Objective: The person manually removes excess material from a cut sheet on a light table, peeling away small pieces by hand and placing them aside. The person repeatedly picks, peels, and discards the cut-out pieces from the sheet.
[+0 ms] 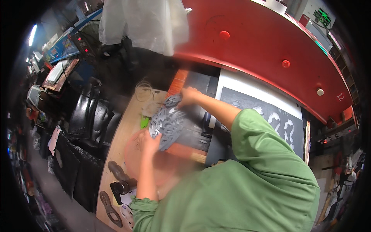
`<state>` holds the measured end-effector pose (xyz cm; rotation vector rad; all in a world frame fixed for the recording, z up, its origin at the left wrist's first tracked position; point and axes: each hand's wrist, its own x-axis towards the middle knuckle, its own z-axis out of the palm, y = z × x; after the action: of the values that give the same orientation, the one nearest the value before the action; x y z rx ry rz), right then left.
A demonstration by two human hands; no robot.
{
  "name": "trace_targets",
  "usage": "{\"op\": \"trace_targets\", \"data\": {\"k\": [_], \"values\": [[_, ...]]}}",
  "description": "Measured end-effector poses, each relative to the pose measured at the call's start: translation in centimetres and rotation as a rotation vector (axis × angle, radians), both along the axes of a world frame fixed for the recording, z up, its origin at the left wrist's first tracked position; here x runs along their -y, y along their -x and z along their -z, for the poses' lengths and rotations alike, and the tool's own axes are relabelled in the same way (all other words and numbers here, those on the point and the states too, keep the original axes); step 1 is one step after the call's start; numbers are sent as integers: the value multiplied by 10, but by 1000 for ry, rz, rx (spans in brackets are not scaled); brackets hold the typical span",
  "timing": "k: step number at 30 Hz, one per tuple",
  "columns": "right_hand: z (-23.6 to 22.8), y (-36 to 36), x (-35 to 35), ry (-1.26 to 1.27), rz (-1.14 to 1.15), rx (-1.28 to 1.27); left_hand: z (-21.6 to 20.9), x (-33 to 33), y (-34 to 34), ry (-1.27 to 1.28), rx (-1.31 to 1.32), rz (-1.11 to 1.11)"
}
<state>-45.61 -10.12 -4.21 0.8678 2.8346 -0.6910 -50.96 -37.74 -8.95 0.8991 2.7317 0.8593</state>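
Note:
A limp grey sheet (172, 125), full of holes and cut-out shapes, is stretched between my two hands. My left hand (148, 142) grips its near left corner. At the far end, my right hand (188, 96) has its fingers closed on the bunched upper edge. Below the sheet lies a dark board (195, 133) with an orange-red strip (177, 80) along its far left side. A pinkish round basket (133, 160) shows under my left forearm, partly covered by it. The fingertips of both hands are partly hidden by the sheet.
Overhanging the far side is a red machine (255, 34) with round knobs. To the right lies a black panel (251, 96) with pale curved shapes. Shoe soles (110, 208), a dark round container (124, 186) and a green piece (144, 122) rest on the wooden tabletop (116, 149).

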Motion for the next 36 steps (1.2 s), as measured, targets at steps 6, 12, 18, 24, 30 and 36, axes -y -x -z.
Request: {"op": "trace_targets", "data": {"k": [6, 12, 18, 24, 30, 36], "values": [[12, 26, -17, 7, -246, 200, 11, -2, -1, 23, -97, 49], [22, 23, -29, 39, -306, 161, -7, -11, 6, -14, 170, 37], [29, 8, -37, 111, -311, 80, -7, -15, 0, -535, 853, 9], [28, 1, -37, 103, -360, 60, 15, -5, -34, -97, -209, -6], [4, -12, -22, 235, -410, -148, 11, -3, -28, -96, 252, -14], [-2, -68, -1, 110, -373, -780, 3, 2, -50, -303, -163, -5]]}}
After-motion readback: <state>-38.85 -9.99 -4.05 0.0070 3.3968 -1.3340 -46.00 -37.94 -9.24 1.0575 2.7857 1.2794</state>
